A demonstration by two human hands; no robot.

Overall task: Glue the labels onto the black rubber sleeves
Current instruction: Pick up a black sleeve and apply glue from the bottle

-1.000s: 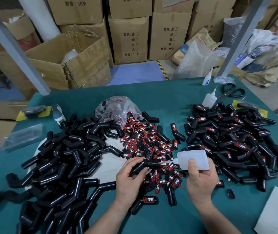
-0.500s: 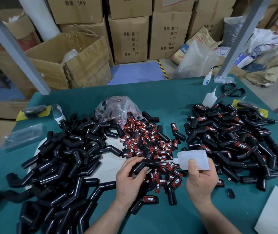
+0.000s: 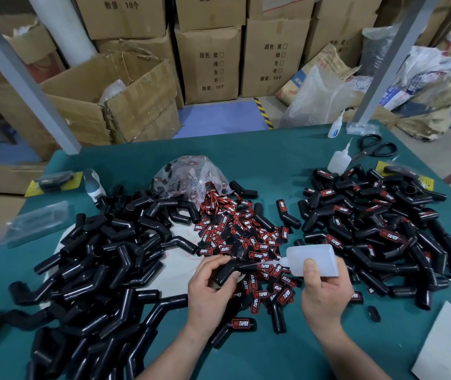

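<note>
My left hand (image 3: 209,292) grips a bent black rubber sleeve (image 3: 231,270) just above the green table (image 3: 273,160). A white glue bottle (image 3: 313,259) lies sideways in my right hand (image 3: 324,293), and its nozzle touches the right end of that sleeve. Under both hands spreads a heap of red-and-black labels (image 3: 235,231). Plain black sleeves (image 3: 103,259) are piled on the left. Sleeves with labels on them (image 3: 377,231) are piled on the right.
A clear bag of labels (image 3: 191,175) sits behind the label heap. Two more glue bottles (image 3: 339,159) and black scissors (image 3: 375,149) stand at the far right. A white sheet (image 3: 449,344) lies at the near right corner. Cardboard boxes (image 3: 208,61) are stacked beyond the table.
Both hands stay almost in place. The bottle's nozzle remains against the sleeve, with only a slight shift along it.
</note>
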